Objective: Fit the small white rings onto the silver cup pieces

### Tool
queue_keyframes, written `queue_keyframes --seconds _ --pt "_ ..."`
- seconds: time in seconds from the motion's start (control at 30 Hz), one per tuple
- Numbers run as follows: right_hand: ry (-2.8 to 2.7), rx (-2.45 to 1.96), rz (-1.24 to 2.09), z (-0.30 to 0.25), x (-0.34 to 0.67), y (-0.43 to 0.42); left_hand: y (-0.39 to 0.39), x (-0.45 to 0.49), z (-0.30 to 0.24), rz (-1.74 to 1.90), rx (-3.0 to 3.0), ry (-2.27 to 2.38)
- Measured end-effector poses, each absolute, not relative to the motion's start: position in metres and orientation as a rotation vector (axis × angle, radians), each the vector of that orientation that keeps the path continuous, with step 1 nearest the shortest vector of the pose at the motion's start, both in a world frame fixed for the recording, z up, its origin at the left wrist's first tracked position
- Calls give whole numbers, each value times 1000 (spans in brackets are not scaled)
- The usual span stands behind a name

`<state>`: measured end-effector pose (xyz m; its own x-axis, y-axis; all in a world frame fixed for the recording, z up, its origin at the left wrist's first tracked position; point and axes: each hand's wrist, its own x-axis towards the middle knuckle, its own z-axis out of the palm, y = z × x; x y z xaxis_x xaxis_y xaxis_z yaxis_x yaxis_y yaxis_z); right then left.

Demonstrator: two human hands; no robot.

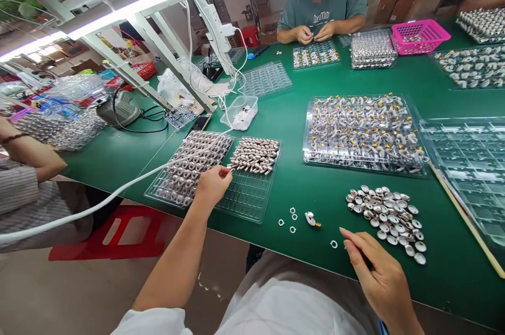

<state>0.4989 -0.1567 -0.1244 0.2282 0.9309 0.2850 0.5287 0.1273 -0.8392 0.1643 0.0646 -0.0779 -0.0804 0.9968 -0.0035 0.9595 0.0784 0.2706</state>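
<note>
- The left hand [212, 183] is reaching out over the clear tray [252, 203], its fingertips pinching together at one of the small beige parts [254, 155] at the near edge of the batch filling the tray's far rows; whether the part is already gripped I cannot tell.
- The right hand [379, 272] is resting near the table's front edge, fingers loosely extended and holding nothing, its fingertips just beside a small white ring [333, 244] and near the pile of silver caps [389, 219].
- The beige parts are looking light and stiff (probably plastic or coated metal), so a two-finger pinch across the body should be enough; they are lying packed side by side, so neighbours may be getting nudged when one is lifted.
- The white rings [291, 219] are lying loose on the green table [300, 114], well apart from each other; being tiny and thin, they are likely slippery to pick up flat and easier to take by rolling a fingertip onto the rim.
- A single assembled-looking piece [311, 219] is sitting between the rings and the caps.
- The caps are looking smooth and shiny, probably prone to sliding.
- A person opposite is working with both hands over another tray.
</note>
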Motion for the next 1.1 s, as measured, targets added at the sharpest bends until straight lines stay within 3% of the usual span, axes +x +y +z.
queue_keyframes --seconds 0.47,0.6,0.7,0.8,0.93,1.1 --pt "-1461 -1471 549 -124 492 -156 73 159 -83 208 2124 2211" --pt "-1395 -1490 526 -123 500 -165 67 159 -88 386 2130 2258" --pt "-1286 -1688 346 -119 520 -178 47 178 -88 789 2196 2198" --pt "-1252 -1880 86 -115 539 -184 13 213 -84 969 2275 1828" --pt "-1541 -2025 -61 -116 548 -173 -24 265 -85 944 2289 1194" --pt "-1750 -2110 -80 -120 547 -160 -40 302 -92 794 2219 927"
